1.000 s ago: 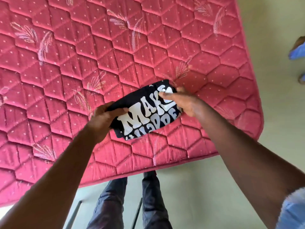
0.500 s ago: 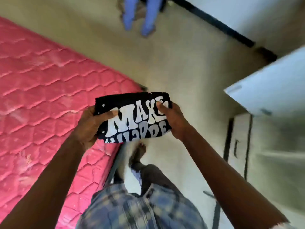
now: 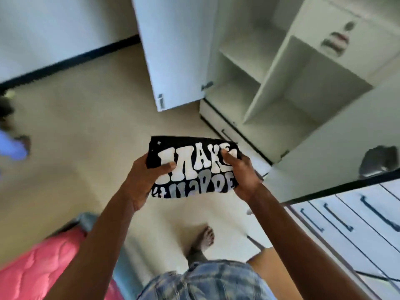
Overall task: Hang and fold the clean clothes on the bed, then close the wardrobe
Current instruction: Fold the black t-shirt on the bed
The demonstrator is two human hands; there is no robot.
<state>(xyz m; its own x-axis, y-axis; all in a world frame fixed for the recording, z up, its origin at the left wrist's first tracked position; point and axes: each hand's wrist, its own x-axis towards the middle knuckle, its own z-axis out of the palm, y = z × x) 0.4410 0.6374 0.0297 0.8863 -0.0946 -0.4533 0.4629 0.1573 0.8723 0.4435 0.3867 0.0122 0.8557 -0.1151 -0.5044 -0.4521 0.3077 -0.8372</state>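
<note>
Both grips are engaged on one item: a folded black cotton garment with bold white and grey lettering [image 3: 194,167], held in the air between them at its two short ends, print facing up and clear of any surface. The left grip [image 3: 144,180] clasps the left end, thumb laid across the printed face and fingers curled beneath. The right grip [image 3: 243,174] clasps the right end in the same manner, thumb pressed on the upper edge of the lettering. Ahead and to the right of the grips stands an open white laminate wardrobe [image 3: 244,68], with bare shelves on the left of its interior and a taller compartment beside them. Its white door [image 3: 173,50] is swung out ahead of the left grip. A bank of white drawers with dark bar handles [image 3: 346,224] lies to the right of the right grip. Below and left of the left grip, a corner of the pink quilted mattress [image 3: 39,267] shows, well apart from the garment. Beneath the grips is beige floor [image 3: 86,126], with one bare foot [image 3: 205,237] planted on it. A blurred blue object [image 3: 13,146] sits far left; its nature cannot be told.
</note>
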